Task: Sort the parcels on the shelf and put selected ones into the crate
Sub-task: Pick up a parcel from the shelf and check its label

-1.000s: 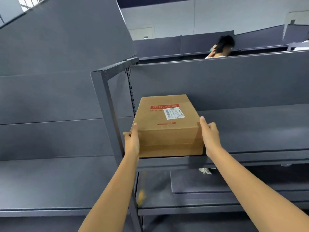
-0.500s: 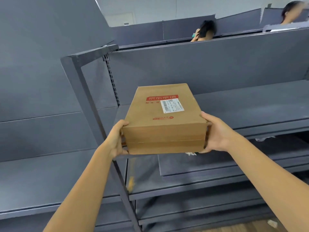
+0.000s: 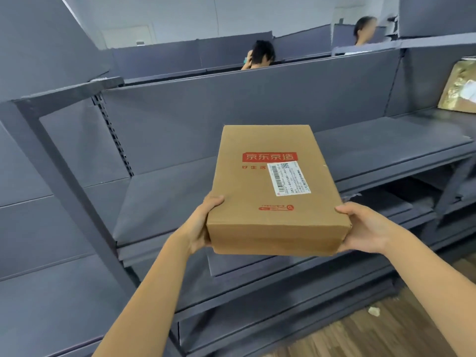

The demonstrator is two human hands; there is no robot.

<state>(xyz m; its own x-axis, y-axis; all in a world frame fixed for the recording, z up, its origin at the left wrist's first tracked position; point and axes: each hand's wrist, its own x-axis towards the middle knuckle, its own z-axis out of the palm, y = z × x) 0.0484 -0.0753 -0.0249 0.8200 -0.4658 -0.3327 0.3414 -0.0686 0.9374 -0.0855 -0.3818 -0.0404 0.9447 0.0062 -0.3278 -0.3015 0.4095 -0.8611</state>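
A brown cardboard parcel [image 3: 260, 184] with a red printed logo and a white barcode label hangs in the air in front of the grey shelf [image 3: 386, 145]. My left hand [image 3: 203, 222] grips its near left side and my right hand [image 3: 365, 228] grips its near right corner. The parcel is clear of the shelf board and tilts slightly towards me. No crate is in view.
A gold-wrapped parcel [image 3: 458, 88] leans on the upper shelf at the far right. A dark upright post [image 3: 64, 181] stands at the left. Lower shelf boards [image 3: 283, 287] run below. Wooden floor [image 3: 386, 328] shows at the bottom right. Two people stand behind the partition [image 3: 257, 81].
Both hands have lifted the parcel off the shelf board and drawn it towards me. My view has swung right, bringing the gold parcel and the floor into sight.
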